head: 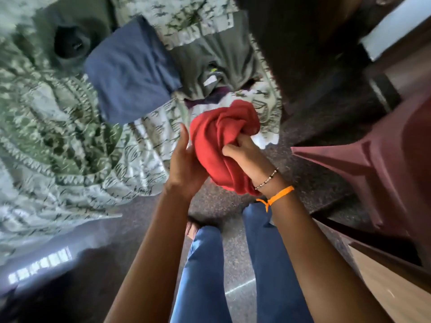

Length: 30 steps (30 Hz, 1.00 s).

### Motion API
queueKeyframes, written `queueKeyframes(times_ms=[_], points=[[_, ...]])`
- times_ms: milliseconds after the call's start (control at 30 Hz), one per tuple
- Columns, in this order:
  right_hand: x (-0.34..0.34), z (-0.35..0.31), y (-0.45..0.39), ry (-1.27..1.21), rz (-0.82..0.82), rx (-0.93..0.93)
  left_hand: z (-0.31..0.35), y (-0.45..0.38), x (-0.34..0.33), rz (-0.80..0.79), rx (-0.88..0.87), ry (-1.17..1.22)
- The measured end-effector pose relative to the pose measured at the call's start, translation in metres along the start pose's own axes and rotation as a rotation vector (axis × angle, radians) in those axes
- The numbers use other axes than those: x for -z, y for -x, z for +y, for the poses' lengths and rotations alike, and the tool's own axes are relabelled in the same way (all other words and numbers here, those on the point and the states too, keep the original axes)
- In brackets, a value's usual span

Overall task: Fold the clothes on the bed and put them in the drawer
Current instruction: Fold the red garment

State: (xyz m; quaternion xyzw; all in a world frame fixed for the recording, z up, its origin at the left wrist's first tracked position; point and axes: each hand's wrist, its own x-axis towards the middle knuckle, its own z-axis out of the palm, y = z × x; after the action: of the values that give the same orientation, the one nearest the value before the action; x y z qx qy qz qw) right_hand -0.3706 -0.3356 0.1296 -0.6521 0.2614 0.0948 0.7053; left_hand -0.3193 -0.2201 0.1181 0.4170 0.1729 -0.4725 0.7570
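Right hand [242, 152] has a fistful of the bunched red cloth [221, 141]; left hand [184, 164], fingers straight, cups its other side, bed [70, 136] just beyond.

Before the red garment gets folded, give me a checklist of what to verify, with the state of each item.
1. Red garment in hand: ok. The right hand has a grip on its bunched cloth, and the left hand rests straight-fingered against its side.
2. Garment spread flat for folding: not ok, it is bunched and off the bed.
3. Open spot on the patterned bedsheet: ok, bare sheet lies to the left of the hands.
4. Other clothes out of the way: ok. The blue garment and grey garment lie farther up the bed.
5. Drawer ready: cannot tell, no open drawer is clearly visible.
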Motion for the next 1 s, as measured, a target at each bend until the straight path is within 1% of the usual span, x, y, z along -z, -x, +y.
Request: queueKeyframes(times_ms=[67,100,133,200,267,333,433,500,567,600,633,667,733,867,1000], points=[[-0.034,0.000,0.002,0.107,-0.193,-0.011,0.011,0.024,0.027,0.038,-0.099,0.088],[-0.051,0.000,0.004,0.170,-0.280,0.001,0.016,0.035,0.043,0.061,-0.117,0.129],[-0.071,0.001,0.006,0.220,-0.362,0.005,0.022,0.049,0.063,0.110,-0.126,0.162],[-0.116,0.004,0.010,0.252,-0.487,-0.033,0.035,0.079,0.107,0.261,-0.139,0.157],[-0.148,0.009,0.010,0.196,-0.474,-0.063,0.044,0.102,0.139,0.358,-0.166,0.139],[-0.185,0.007,0.011,0.174,-0.433,-0.067,0.055,0.126,0.167,0.384,-0.237,0.099],[-0.247,-0.009,0.018,0.142,-0.394,-0.026,0.078,0.165,0.203,0.392,-0.346,0.008],[-0.279,-0.023,0.021,-0.022,-0.445,-0.022,0.096,0.185,0.221,0.398,-0.408,-0.035],[-0.309,-0.044,0.023,-0.217,-0.525,-0.068,0.113,0.204,0.232,0.406,-0.463,-0.075],[-0.321,-0.054,0.022,-0.235,-0.524,-0.053,0.121,0.213,0.236,0.404,-0.488,-0.092],[-0.333,-0.063,0.020,-0.196,-0.498,-0.023,0.129,0.221,0.240,0.393,-0.512,-0.103],[-0.349,-0.074,0.018,-0.133,-0.464,0.018,0.140,0.231,0.245,0.377,-0.538,-0.093],[-0.369,-0.089,0.010,-0.060,-0.376,0.048,0.158,0.244,0.250,0.292,-0.580,-0.007],[-0.419,-0.120,-0.011,-0.011,-0.371,0.134,0.204,0.269,0.272,0.225,-0.715,0.271],[-0.460,-0.151,-0.036,-0.043,-0.378,0.204,0.252,0.285,0.292,0.180,-0.835,0.381]])
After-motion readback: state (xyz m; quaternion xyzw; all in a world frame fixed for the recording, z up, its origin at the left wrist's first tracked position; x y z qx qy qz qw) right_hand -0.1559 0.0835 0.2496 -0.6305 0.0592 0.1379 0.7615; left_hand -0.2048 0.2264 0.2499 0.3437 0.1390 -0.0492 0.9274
